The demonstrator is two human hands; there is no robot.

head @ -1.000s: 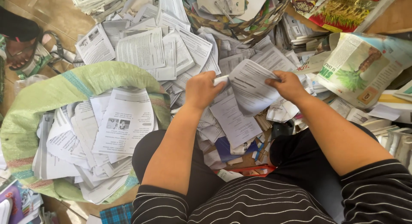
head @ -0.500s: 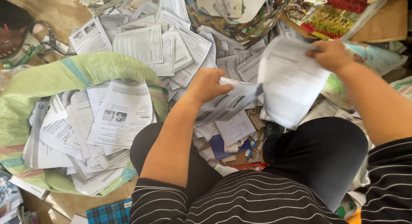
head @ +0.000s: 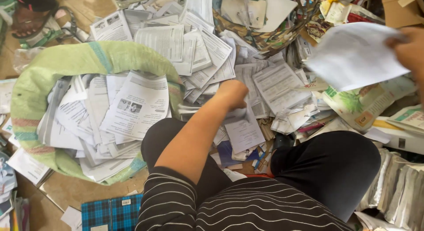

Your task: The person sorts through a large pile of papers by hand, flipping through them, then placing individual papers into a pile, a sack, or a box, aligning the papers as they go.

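Nearest, black-trousered knees frame the floor. Just beyond, the left hand closes its fingers on white printed pages in the loose paper heap, beside a paper-filled green woven sack. Farther right, the raised right hand pinches a white paper sheet.

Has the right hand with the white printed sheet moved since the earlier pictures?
Yes. The right hand carried the white printed sheet from near the left hand rightwards and up, further from the green woven sack.
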